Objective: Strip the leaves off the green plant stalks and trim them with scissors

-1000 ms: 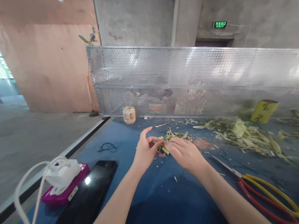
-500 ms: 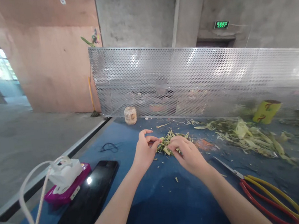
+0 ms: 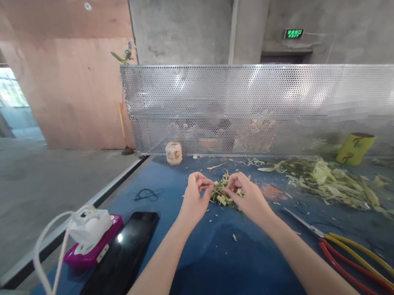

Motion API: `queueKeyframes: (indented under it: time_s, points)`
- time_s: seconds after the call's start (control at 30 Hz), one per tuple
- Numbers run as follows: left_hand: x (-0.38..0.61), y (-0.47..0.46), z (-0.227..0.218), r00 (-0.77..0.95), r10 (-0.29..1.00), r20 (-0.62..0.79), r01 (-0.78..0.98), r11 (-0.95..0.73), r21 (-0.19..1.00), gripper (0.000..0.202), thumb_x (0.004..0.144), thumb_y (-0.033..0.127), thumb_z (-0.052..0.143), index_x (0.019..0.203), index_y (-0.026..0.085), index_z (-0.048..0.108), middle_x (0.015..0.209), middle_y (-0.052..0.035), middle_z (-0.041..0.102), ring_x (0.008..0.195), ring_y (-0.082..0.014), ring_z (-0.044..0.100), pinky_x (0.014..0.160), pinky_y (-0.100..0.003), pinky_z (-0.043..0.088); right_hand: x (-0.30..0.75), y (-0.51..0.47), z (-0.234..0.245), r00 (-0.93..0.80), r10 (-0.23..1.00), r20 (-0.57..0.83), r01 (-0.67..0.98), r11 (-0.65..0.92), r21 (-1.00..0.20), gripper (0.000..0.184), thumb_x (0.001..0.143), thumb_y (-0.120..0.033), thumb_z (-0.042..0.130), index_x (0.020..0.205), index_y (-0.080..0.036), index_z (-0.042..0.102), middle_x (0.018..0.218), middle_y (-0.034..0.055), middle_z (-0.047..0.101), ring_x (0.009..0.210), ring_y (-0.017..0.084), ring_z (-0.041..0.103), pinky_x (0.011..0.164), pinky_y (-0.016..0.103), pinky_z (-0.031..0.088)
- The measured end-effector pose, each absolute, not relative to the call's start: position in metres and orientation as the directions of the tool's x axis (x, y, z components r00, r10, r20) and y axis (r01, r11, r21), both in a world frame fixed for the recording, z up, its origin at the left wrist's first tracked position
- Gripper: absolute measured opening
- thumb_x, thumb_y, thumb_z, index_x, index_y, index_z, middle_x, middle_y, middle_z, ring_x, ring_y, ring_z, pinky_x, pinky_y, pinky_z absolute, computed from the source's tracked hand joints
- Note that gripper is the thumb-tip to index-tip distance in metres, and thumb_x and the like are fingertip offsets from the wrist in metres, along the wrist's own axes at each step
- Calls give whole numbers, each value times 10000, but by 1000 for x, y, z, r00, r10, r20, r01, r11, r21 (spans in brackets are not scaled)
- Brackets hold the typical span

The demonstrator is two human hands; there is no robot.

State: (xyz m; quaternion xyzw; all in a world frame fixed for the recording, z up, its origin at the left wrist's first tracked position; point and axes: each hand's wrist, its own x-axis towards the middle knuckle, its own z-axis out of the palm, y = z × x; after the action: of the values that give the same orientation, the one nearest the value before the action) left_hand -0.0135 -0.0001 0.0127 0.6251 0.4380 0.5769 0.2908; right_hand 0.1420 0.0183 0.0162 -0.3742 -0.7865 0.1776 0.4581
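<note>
Two hands, left hand (image 3: pixel 194 200), right hand (image 3: pixel 249 199), pinching plant scraps (image 3: pixel 223 193)

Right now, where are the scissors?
In the head view, the scissors lie on the blue table at lower right, beside the person's right forearm, blades pointing toward the right hand, with the leaf scraps beyond them.

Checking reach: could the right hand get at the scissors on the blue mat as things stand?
Probably yes: the scissors lie uncovered just right of that forearm, bare mat between; but the right hand pinches plant cuttings.
</note>
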Motion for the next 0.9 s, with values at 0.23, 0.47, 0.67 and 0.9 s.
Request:
queueKeyframes:
  time_s: [0.23, 0.47, 0.67, 0.9]
  points:
    - [-15, 4, 4, 0, 830, 558, 455, -497, 739, 105, 740, 137, 453, 806, 189, 390, 823, -39, 510, 821, -179, 498, 808, -377, 353, 143, 28, 17, -170, 932, 321, 95, 340, -936, 273, 646, -351, 615, 816, -180, 488, 716, 54, 664, 704, 182, 621, 617, 269, 436]
    - [-14, 8, 3, 32, 894, 446, 319, -432, 843, 152, 738, 99, 433, 797, 196, 333, 735, 3, 512, 742, -137, 523, 739, -310, 387, 138, 27, 16, -420, 859, 294, 100, 365, -925, 152, 718, -292, 523, 805, -176, 478, 517, -37, 562, 517, 106, 532, 592, 250, 408]
    - [-11, 2, 11, 114, 945, 308, 94, -319, 943, 131, 737, 138, 470, 749, 184, 349, 700, 15, 543, 689, -95, 513, 666, -231, 365, 140, 31, 13, -382, 833, 399, 170, 488, -856, 84, 740, -245, 474, 797, -188, 448, 527, -54, 502, 517, 96, 488, 592, 247, 389]
    - [-7, 5, 6, 106, 967, 233, -161, -214, 963, 229, 658, 159, 565, 794, 178, 382, 676, 37, 552, 608, -70, 475, 588, -209, 323, 143, 34, 13, -425, 808, 409, 158, 511, -845, 94, 765, -268, 455, 800, -185, 431, 515, -63, 463, 486, 79, 423, 560, 231, 348]
